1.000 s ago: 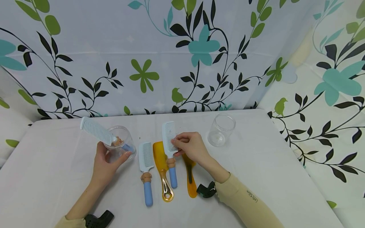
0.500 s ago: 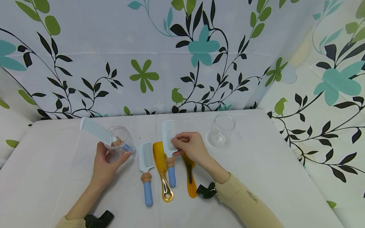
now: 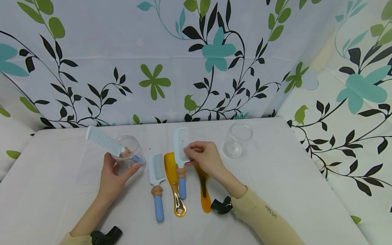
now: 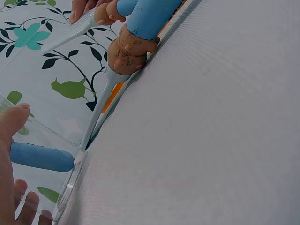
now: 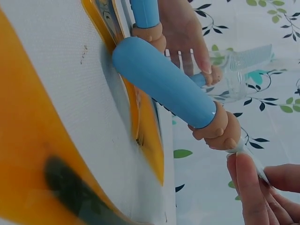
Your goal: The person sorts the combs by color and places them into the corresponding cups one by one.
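My left hand [image 3: 114, 175] grips a clear plastic jar [image 3: 128, 158] tilted on the table, with a pale blue comb [image 3: 104, 141] standing in it, handle [image 4: 42, 157] down. My right hand [image 3: 202, 156] pinches the toothed head of a second pale blue comb [image 3: 181, 146] and holds it lifted; its blue handle [image 5: 164, 84] hangs over the table. A third blue-handled comb [image 3: 157, 180] and two amber combs [image 3: 174, 180] [image 3: 203, 190] lie flat between my hands.
An empty clear jar [image 3: 237, 139] stands at the back right of the white-clothed table [image 3: 291, 183]. Floral curtain [image 3: 196, 58] walls close the back and right sides. Black wrist camera mounts [image 3: 220, 205] sit by my sleeves.
The comb in my right hand has risen slightly, its handle tip moving up off the table. The left hand and its jar have stayed still.
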`<act>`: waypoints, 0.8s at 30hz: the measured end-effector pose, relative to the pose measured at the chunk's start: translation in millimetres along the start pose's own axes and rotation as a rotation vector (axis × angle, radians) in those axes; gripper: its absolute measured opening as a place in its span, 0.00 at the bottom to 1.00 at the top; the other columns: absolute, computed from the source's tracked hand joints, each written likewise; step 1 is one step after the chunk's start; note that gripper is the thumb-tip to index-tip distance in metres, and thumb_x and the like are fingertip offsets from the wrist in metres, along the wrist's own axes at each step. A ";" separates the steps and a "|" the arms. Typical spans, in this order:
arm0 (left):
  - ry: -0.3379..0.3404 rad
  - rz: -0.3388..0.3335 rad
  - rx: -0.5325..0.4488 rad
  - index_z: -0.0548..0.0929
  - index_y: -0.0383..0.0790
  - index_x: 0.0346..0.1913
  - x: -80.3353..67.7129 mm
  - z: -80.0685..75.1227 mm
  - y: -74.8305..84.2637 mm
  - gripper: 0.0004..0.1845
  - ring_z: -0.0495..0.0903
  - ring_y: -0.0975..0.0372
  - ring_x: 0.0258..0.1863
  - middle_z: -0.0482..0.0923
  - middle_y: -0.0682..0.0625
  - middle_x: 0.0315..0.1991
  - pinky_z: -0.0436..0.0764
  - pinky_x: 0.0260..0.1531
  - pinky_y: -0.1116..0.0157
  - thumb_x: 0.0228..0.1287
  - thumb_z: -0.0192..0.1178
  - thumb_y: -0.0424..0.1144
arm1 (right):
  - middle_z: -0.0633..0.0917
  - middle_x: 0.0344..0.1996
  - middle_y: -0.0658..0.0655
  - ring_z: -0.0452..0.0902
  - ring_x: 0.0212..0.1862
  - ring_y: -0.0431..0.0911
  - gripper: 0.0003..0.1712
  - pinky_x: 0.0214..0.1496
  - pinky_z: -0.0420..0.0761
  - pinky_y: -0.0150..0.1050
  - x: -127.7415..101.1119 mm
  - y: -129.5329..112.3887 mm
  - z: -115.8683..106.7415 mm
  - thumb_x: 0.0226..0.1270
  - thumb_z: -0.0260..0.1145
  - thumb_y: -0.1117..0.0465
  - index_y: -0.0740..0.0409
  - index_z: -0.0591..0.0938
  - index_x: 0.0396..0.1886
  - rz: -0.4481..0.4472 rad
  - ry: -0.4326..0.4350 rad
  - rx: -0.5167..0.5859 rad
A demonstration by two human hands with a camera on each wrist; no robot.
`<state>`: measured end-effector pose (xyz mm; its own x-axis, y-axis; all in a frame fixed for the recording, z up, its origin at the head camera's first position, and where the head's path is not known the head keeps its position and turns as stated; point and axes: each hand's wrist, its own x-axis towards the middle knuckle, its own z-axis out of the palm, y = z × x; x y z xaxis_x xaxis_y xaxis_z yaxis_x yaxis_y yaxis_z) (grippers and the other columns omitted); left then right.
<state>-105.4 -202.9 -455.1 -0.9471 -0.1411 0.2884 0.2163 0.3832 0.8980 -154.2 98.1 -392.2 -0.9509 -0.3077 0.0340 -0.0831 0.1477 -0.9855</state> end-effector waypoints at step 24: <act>-0.012 -0.032 -0.006 0.52 0.48 0.76 0.8 -1.3 -2.0 0.49 0.60 0.72 0.66 0.60 0.62 0.64 0.63 0.62 0.84 0.57 0.71 0.29 | 0.87 0.36 0.69 0.88 0.29 0.57 0.12 0.38 0.88 0.44 -1.8 -3.8 1.1 0.70 0.66 0.65 0.72 0.84 0.45 -0.040 0.020 0.065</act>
<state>-106.3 -204.9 -456.2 -0.9562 -0.1424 0.2557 0.1875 0.3729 0.9087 -151.8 97.1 -388.7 -0.9529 -0.2935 0.0758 -0.1018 0.0742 -0.9920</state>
